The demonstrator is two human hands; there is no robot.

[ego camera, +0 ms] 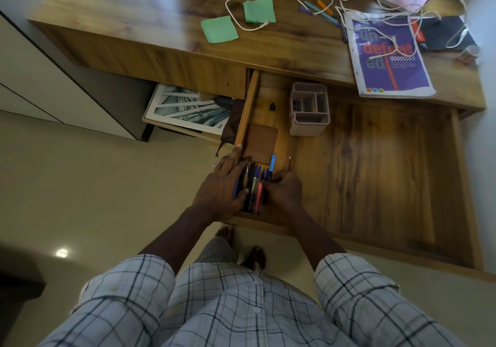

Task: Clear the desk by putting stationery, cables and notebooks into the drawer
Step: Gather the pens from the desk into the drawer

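Bare drawer floor [375,175] right of the pens [253,185]; organizer [308,114] toward the back-left.

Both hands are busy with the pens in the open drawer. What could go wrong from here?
1. The pens lie loose between the left hand and the right hand, which pinches them; some could roll apart across the drawer.
2. The white cable lies looped over the purple notebook at the front edge of the desk; pulling the cable might drag the notebook down.
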